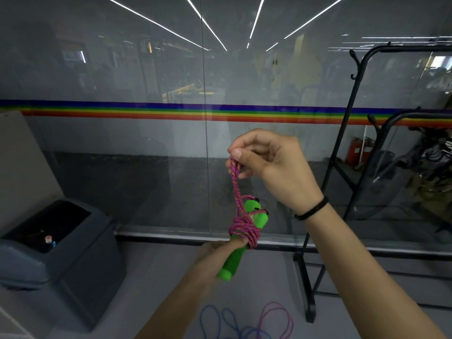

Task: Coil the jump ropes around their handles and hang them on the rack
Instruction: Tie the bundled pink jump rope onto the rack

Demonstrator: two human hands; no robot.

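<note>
– In front of the glass wall with the rainbow stripe (146,111), where is the jump rope?
– Held up between both hands. Its 2 bright green foam handles (253,209) sit side by side, tilted, with the pink-and-purple braided rope (244,231) wound round their middle in a thick coil.
– Who grips what?
– The left hand (220,248) comes from below, its fingers curled round the handles just under the coil. The right hand (266,162), a black band (311,209) on its wrist, is higher up and pinches a loop of the same rope between thumb and fingers; 2 strands run from that pinch down to the coil.
– And the rack?
– The black metal rack (308,289) stands to the right, apart from both hands, with hooks along its upright post.
– Anything else?
– A thin blue rope (220,321) and a thin pink rope (291,321) lie looped on the pale floor near the rack's foot. A grey bin (73,253) with a dark opening stands at the left.
</note>
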